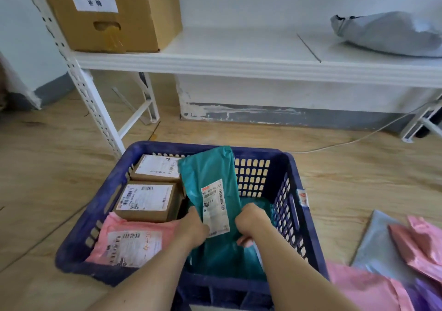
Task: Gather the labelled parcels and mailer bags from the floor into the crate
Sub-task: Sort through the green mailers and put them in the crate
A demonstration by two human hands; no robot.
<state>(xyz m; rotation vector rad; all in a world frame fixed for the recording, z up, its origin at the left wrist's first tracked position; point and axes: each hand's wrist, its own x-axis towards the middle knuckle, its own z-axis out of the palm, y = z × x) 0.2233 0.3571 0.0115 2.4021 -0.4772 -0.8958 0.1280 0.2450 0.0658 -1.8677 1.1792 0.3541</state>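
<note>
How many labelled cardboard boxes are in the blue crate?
2. The far box is in the crate's far-left corner; the near box sits just in front of it, behind the pink mailer. Others may be hidden beneath the teal mailer.

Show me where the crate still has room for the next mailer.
Free: the far-right corner, between the teal mailer bag and the crate's right wall. Crowded: the left side, two labelled boxes behind the pink mailer. Left hand and right hand grip the teal mailer bag mid-crate.
</note>
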